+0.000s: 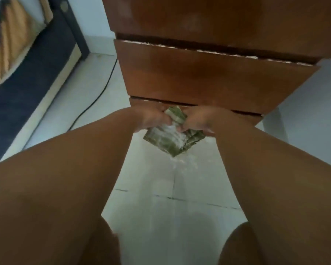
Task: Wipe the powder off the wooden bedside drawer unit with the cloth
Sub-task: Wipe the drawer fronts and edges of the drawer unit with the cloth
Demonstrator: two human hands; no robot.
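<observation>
Two hands are meeting just in front of the wooden drawer unit [208,79], low against its bottom drawer. Through the head camera I am seeing the left hand [153,119] and the right hand [197,121] each pinching the folded green cloth [166,144] with curled fingers, the cloth hanging between them. White powder [173,131] is clinging to the cloth, and white specks are showing beneath it over the tiled floor [161,207]. More powder is lining the top edge of the unit's middle drawer. A black cable [101,88] is trailing left of the unit.
</observation>
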